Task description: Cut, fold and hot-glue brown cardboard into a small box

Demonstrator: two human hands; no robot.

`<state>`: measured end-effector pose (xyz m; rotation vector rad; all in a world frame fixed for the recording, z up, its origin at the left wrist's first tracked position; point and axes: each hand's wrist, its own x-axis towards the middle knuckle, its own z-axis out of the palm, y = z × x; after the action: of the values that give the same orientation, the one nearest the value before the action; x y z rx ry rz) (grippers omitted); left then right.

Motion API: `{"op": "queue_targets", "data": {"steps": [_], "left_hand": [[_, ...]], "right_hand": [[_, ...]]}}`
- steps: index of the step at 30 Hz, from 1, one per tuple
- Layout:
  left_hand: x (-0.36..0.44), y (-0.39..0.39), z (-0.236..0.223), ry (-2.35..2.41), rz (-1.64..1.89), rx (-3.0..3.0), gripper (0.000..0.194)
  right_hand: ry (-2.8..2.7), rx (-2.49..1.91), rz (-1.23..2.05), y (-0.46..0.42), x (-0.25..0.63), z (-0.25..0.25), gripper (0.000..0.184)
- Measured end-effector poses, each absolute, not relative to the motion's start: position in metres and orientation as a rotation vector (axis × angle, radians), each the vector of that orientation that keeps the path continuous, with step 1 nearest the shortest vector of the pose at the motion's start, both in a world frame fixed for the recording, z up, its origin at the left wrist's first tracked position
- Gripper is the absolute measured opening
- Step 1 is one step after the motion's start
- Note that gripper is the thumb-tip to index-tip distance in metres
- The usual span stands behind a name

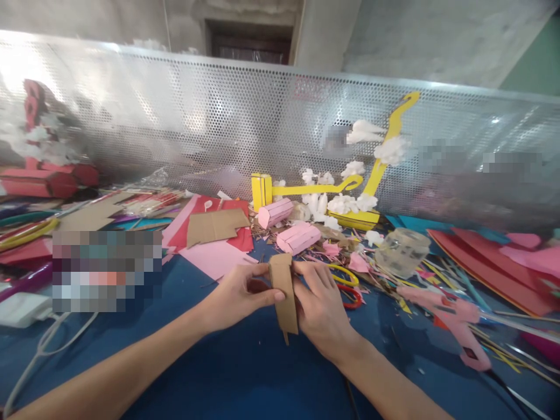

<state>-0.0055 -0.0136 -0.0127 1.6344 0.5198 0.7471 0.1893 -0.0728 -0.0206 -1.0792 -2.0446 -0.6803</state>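
Observation:
Both hands grip a small folded cardboard piece (285, 312) above the front of the blue table, its long face toward me. My left hand (242, 296) pinches it from the left, thumb flat on the front face. On the right edge, my right hand (321, 300) presses with its fingers curled behind the piece, partly hidden. A thin strip sticks out below its lower end. Just behind the hands lie two pink paper-covered blocks (298, 238). Yellow and red scissor handles (345, 275) show beside my right hand.
A pink glue gun (455, 321) lies at the right near a clear plastic container (402, 252). Yellow paper shapes with white tufts (354, 219) stand at the back before a perforated metal panel (188, 116). Flat cardboard (216, 226) and a white charger (24, 309) are leftward.

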Motion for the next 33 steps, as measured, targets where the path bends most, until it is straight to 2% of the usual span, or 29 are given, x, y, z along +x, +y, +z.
{"op": "queue_targets", "data": {"steps": [6, 11, 23, 33], "left_hand": [[-0.008, -0.012, -0.008, 0.483, 0.776, 1.663, 0.052], [-0.012, -0.009, -0.006, 0.408, 0.766, 1.647, 0.052], [-0.013, -0.006, -0.006, 0.315, 0.764, 1.572, 0.041], [-0.014, -0.002, -0.006, 0.311, 0.761, 1.569, 0.038]], "right_hand": [[-2.052, -1.135, -0.772, -0.076, 0.182, -0.019, 0.030], [-2.044, -1.187, -0.681, -0.082, 0.176, -0.013, 0.029], [-2.069, -1.171, -0.529, -0.086, 0.179, -0.012, 0.040], [-2.078, -1.166, -0.489, -0.086, 0.179, -0.013, 0.037]]}}
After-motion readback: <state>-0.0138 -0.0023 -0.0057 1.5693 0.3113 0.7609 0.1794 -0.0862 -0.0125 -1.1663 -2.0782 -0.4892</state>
